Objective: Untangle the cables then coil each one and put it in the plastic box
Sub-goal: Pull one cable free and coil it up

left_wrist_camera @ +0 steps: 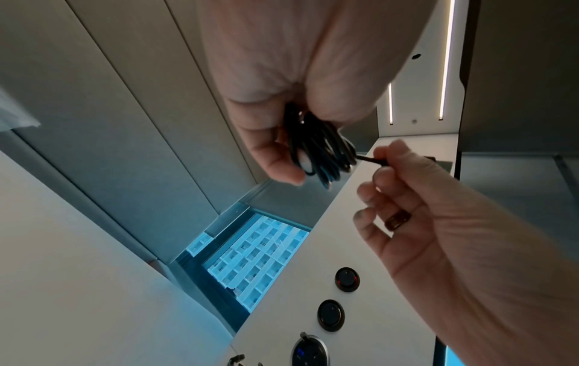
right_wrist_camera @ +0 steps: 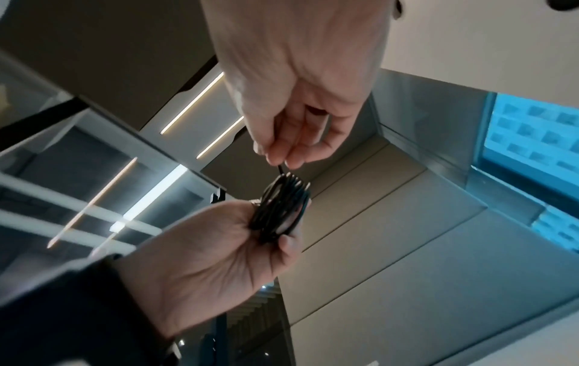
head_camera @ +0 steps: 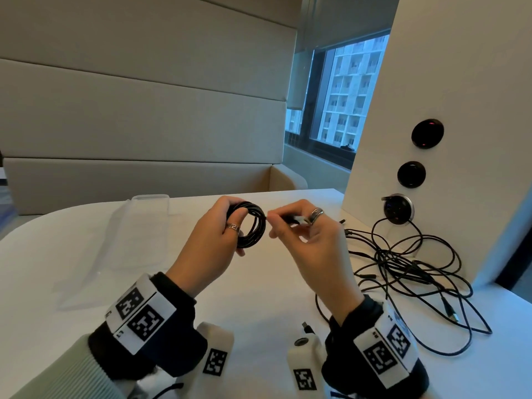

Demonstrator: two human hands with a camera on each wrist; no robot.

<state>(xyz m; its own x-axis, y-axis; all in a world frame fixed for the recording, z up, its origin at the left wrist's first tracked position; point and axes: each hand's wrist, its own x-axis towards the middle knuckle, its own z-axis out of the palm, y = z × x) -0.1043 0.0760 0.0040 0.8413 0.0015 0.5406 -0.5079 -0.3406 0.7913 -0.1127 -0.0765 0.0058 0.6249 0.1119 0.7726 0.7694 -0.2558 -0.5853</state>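
Above the bench (head_camera: pixel 259 298), the left hand (head_camera: pixel 213 240) grips the coiled cable (head_camera: pixel 250 225) while the right hand (head_camera: pixel 311 234) pinches its loose end (head_camera: pixel 290 219). That tail likely wants tucking snugly through the loops before going to the plastic box (head_camera: pixel 138 226), left of the hands.

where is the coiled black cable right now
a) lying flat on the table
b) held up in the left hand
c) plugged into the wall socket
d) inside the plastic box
b: the coiled cable sits in the left hand above the table.
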